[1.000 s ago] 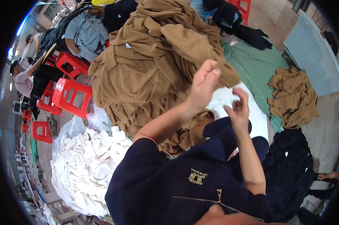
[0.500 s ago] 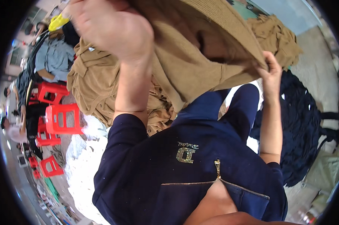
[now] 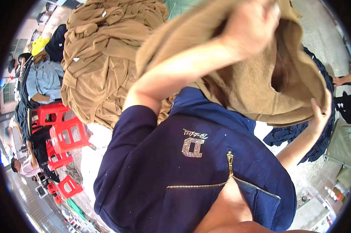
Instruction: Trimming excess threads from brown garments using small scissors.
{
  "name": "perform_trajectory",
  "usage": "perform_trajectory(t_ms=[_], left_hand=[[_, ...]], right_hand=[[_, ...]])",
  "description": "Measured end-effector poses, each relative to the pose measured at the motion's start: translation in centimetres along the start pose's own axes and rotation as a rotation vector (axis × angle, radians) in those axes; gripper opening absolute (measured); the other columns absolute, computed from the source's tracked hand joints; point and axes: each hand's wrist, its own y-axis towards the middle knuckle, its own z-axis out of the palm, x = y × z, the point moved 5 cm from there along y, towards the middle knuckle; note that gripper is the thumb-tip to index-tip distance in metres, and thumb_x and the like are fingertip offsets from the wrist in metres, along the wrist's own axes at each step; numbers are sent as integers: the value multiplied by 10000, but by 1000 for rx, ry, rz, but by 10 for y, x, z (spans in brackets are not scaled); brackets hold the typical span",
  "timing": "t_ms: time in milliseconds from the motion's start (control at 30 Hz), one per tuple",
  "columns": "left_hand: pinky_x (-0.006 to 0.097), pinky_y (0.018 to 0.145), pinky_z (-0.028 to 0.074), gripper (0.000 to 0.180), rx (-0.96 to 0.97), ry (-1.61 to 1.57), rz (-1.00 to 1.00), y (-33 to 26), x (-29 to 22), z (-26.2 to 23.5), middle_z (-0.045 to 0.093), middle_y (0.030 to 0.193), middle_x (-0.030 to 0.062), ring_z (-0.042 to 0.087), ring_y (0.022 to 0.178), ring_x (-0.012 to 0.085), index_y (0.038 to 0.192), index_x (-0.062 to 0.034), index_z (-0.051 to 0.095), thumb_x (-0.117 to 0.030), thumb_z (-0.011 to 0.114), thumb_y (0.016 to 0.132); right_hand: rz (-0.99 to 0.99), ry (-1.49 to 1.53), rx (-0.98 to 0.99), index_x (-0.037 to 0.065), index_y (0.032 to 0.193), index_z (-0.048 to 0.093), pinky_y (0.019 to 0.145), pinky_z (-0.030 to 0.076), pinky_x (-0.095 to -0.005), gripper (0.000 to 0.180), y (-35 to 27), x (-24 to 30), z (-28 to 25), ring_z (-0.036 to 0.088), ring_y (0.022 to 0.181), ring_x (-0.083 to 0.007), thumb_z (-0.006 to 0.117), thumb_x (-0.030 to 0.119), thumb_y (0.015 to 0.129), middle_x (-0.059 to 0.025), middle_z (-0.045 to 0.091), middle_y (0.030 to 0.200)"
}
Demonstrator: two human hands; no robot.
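A brown garment [image 3: 241, 89] of soft knit cloth is spread between my two hands, its opening facing me and showing the darker inside. My left hand [image 3: 253, 29] reaches across to the upper right, with curled fingers that seem closed on the cloth; motion blurs them. At the garment's lower right edge, my right hand [image 3: 320, 112] pinches the cloth, thumb in front and the other fingers partly hidden behind it. To the left lies a big heap of similar brown garments [image 3: 101, 70], some with small white tags.
Red plastic stools [image 3: 68, 136] stand at the left, near grey-blue clothes [image 3: 45, 79] and a yellow bag [image 3: 39, 46]. A dark navy heap [image 3: 319, 145] lies at the right. Another person [image 3: 26, 167] is at the far left; someone's arm [image 3: 346, 79] shows at the right edge.
My left hand has swung from the upper left across to the upper right, carrying the garment's edge. My right hand has moved right and lower. More of the brown heap now shows.
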Motion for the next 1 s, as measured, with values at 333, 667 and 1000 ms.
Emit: perform_trajectory(t_ms=[333, 667, 1000], left_hand=[[293, 858, 510, 146, 131, -189, -560, -162, 122, -22, 656, 1039, 66, 629, 949, 148, 1045, -50, 628, -146, 602, 938], [334, 943, 459, 400, -25, 317, -744, -289, 212, -117, 573, 1095, 129, 580, 1051, 233, 1118, -6, 521, 41, 621, 733], [250, 754, 444, 84, -272, 288, -739, -317, 217, -163, 573, 936, 40, 535, 846, 122, 960, 21, 621, -47, 596, 917]], right_hand=[[534, -185, 242, 13, 1149, 553, 815, 469, -258, 312, -78, -87, 121, 604, 900, -121, 660, 26, 857, -62, 657, 983], [333, -274, 37, 74, 1291, 477, 938, 468, -346, 583, -69, -59, 167, 570, 1099, -241, 723, -16, 770, -138, 581, 1154], [191, -521, -206, 48, 956, 652, 778, 470, -298, 298, -111, -49, 124, 539, 955, -216, 631, -84, 689, -96, 497, 1053]])
